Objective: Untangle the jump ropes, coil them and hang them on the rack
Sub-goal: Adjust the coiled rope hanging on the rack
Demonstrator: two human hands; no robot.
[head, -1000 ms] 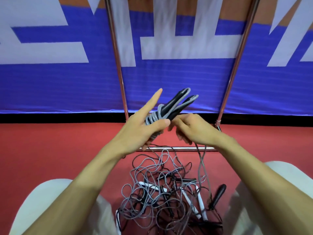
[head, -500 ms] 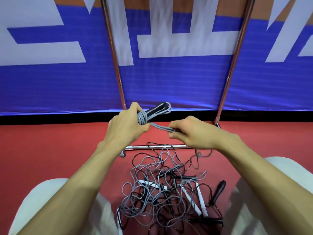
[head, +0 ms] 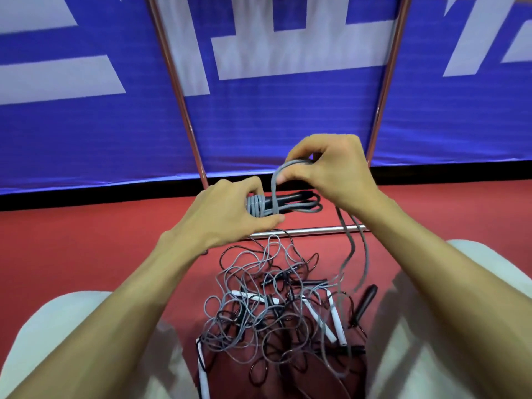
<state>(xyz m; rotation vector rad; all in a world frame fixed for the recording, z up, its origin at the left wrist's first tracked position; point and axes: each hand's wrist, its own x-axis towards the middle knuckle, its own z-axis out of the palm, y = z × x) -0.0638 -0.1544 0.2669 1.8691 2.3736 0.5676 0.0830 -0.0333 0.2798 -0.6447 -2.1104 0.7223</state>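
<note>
The left grip [head: 227,211] clutches the coiled grey rope [head: 254,205]; just above, the right grip [head: 334,171] pinches its loose loop [head: 275,191].

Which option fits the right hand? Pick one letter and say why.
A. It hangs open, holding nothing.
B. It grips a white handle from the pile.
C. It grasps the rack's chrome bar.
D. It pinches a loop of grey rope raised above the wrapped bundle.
D: the right hand pinches a grey rope loop that rises above the wrapped bundle gripped by the left hand.
</note>
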